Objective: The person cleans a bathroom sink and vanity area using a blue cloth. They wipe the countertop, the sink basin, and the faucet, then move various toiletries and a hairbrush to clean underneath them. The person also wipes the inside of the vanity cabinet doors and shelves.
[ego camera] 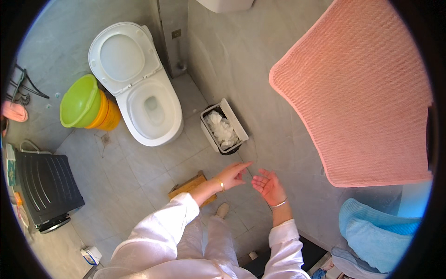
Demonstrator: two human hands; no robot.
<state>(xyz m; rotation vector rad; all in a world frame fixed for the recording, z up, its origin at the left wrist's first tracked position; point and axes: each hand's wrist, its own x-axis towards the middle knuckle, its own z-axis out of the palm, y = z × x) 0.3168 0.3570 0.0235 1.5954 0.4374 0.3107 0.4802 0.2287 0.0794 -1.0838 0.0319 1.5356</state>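
My left hand (232,176), a gold bracelet at its wrist, is in the air with the index finger stretched out and nothing in its grasp. Close to it, my right hand (267,186) is turned palm up, fingers loosely bent, also holding nothing. A small gap separates the two hands. Beyond them on the floor stands a light-coloured waste bin (205,130), its lid raised, with crumpled white tissue (221,129) inside a black liner. Below my left forearm lies a low wooden stool (188,186), partly hidden by the sleeve.
A white toilet (176,115) has its lid up. Beside it, a green basin (78,104) rests against an orange bucket (109,113). A dark washing machine (48,185) stands left. At right hang a pink mat (355,94) and a light blue towel (376,240). A white bottle (93,254) stands lower left.
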